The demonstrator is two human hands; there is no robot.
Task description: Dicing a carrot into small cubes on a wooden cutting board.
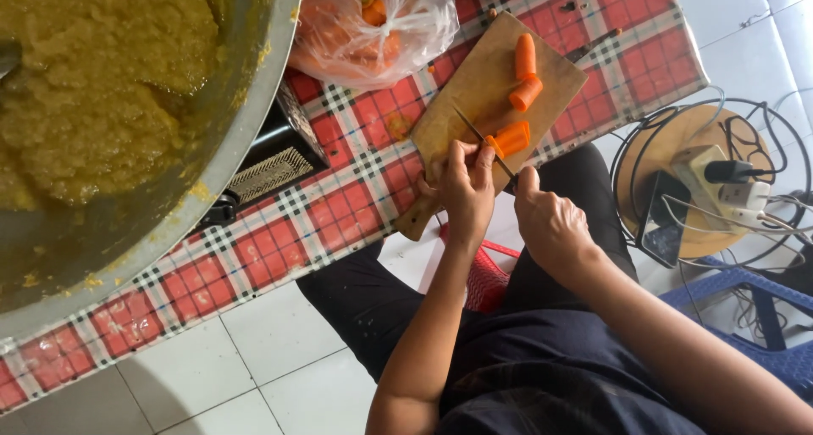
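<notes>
A wooden cutting board (474,88) lies on the red checked tablecloth (339,198). Three carrot pieces rest on it: one (526,55) at the far end, one (525,94) in the middle, one (511,137) nearest me. My left hand (464,189) pinches the near end of that nearest piece. My right hand (550,223) grips the handle of a thin dark knife (479,135), whose blade lies across the board beside that piece.
A big metal pot (246,121) of yellow-green mash fills the left. A plastic bag (373,24) of carrots lies beyond the board, a black grater (271,160) beside the pot. On the right, a round stool (677,181) with a power strip and phone, a blue plastic chair (762,316).
</notes>
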